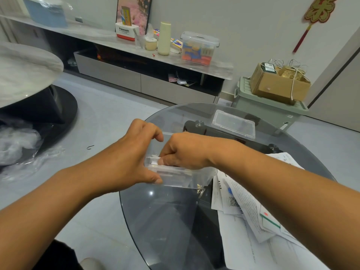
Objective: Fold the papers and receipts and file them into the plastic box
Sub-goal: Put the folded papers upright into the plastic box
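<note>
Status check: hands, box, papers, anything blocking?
Left hand grips the clear plastic box at its near-left corner. Right hand pushes folded paper inside. Lid off, behind. Loose papers unfiled, right. Nothing blocking.

The clear plastic box (181, 177) sits open near the glass table's left edge, a bit of white paper (154, 162) showing inside. Its lid (233, 124) lies apart, farther back. Loose printed papers (245, 215) overlap at the right.

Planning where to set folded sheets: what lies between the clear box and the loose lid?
In the head view, only bare glass tabletop, with the right hand reaching into the clear box; loose lid sits beyond.
</note>
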`<state>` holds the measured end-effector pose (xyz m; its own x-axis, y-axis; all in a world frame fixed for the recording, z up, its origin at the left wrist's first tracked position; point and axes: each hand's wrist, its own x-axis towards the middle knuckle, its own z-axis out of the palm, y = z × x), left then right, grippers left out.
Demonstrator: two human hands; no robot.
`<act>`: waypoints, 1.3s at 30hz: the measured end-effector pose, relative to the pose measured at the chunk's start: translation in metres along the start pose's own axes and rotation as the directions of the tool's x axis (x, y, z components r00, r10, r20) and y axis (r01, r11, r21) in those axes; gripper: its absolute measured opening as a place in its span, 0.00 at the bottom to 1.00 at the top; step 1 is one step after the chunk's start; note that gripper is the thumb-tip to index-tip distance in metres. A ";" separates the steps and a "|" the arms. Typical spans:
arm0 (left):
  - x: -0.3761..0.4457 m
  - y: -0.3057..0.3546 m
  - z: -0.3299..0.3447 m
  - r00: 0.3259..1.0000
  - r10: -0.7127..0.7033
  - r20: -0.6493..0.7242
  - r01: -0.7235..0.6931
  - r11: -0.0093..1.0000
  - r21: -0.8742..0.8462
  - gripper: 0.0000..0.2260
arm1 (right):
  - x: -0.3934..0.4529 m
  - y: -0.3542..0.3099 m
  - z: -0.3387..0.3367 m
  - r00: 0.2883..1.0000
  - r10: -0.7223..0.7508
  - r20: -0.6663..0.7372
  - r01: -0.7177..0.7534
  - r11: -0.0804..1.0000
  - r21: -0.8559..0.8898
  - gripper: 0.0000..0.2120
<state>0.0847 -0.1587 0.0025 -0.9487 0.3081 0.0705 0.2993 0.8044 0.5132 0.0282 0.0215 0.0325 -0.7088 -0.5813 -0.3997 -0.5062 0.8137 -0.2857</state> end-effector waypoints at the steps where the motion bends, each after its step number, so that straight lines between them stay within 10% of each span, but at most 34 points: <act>1: 0.000 0.000 0.000 1.000 -0.004 0.010 0.004 1.000 0.013 0.37 | -0.002 0.000 -0.002 1.000 0.001 0.022 -0.001 1.000 0.002 0.13; 18: 0.004 -0.003 0.005 0.996 0.062 0.069 -0.079 0.954 0.288 0.37 | 0.003 0.001 -0.005 0.945 0.288 -0.154 -0.256 0.946 0.200 0.12; 30: 0.015 0.002 0.008 0.992 0.031 0.124 -0.080 0.909 0.409 0.28 | 0.003 0.012 0.003 0.963 0.218 -0.159 -0.144 0.914 0.380 0.11; 39: 0.028 -0.008 0.009 0.994 0.081 0.066 -0.103 0.874 0.476 0.36 | -0.016 0.011 -0.016 0.827 0.274 -0.491 -0.138 0.945 0.295 0.15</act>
<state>0.0570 -0.1521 -0.0076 -0.9124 0.4055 0.0554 0.4076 0.9125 0.0344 0.0263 0.0402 0.0499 -0.9661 -0.2573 0.0191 -0.2356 0.8496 -0.4718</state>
